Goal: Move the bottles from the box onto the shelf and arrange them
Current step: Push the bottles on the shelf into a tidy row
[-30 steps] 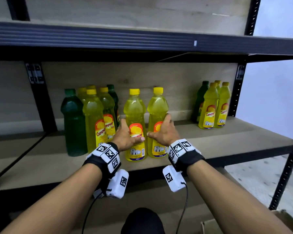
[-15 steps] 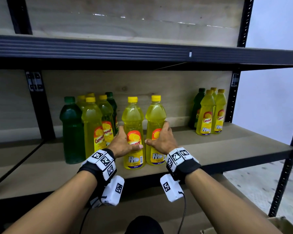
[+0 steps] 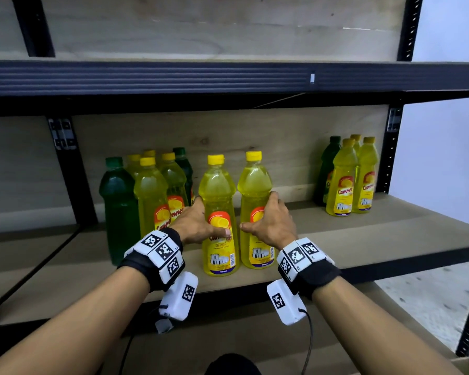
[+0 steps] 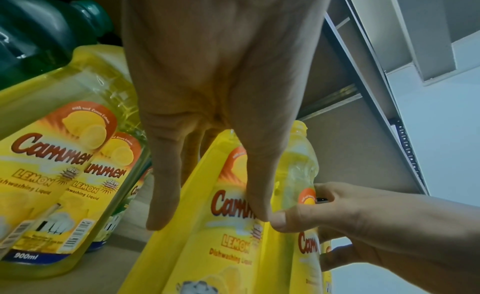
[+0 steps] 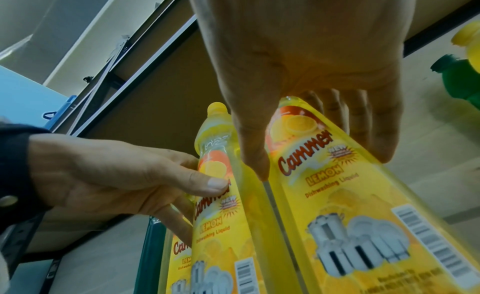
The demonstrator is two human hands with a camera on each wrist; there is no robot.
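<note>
Yellow left bottle [image 3: 219, 196] and right bottle [image 3: 255, 190] upright on shelf [image 3: 363, 239], caps up, side by side; left hand [image 3: 198, 226] grips left bottle, right hand [image 3: 271, 226] grips right bottle.

Tilting the view up, dropping the shelf [image 3: 363, 239] lower in the frame; sliding left hand [image 3: 197, 224] and right hand [image 3: 272, 226] slightly up the two middle bottles [image 3: 217, 190].

Soft, dimmish indoor light w/ dark shadow under upper shelf [image 3: 228, 77]; wrist views warped, blurry.
</note>
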